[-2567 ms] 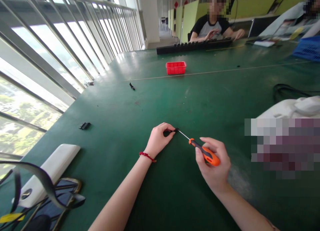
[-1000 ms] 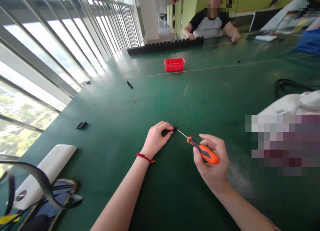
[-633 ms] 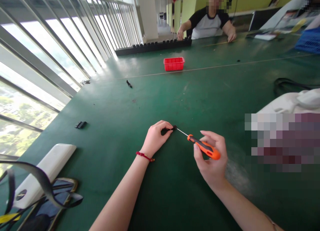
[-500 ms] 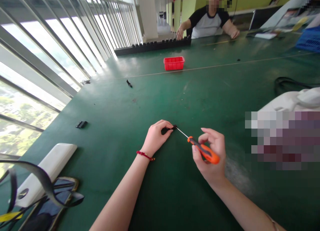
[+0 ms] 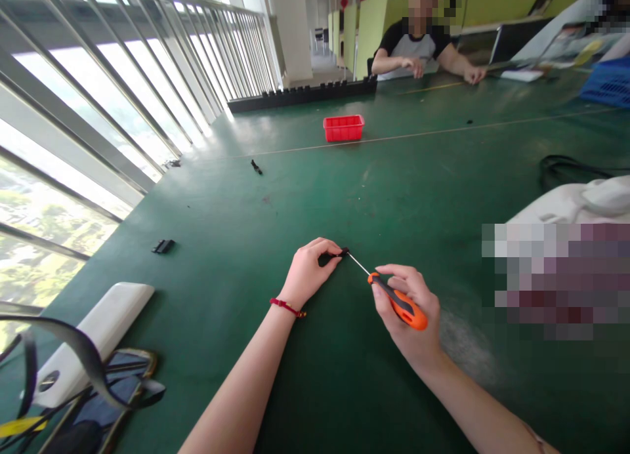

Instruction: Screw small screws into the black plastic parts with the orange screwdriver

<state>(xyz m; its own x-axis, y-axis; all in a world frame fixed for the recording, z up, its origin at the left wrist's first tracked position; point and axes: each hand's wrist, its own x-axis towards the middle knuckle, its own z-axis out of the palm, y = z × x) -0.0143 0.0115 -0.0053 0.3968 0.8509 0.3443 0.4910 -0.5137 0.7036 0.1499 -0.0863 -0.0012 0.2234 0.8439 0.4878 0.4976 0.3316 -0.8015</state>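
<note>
Over the green table (image 5: 315,198), my left hand (image 5: 314,265) pinches a small black part (image 5: 344,251) between thumb and fingers. Most of that part is covered by the fingers, so its kind does not show. My right hand (image 5: 411,309) is closed around the orange and grey handle of a screwdriver (image 5: 401,303). The screwdriver's thin shaft points up and left, and its tip meets the black part at its right end. A red cord bracelet circles my left wrist.
A red bin (image 5: 343,128) stands further back, before a long black toothed rack (image 5: 305,95). Small black pieces lie at left, near a white power bank (image 5: 98,342) and a phone (image 5: 118,388). A person sits across the table. A white bag (image 5: 571,205) lies at right.
My right hand has shifted slightly left and down on the screwdriver handle, and its fingers have moved. My left hand stays put. The person opposite has drawn a hand back from the black rack.
</note>
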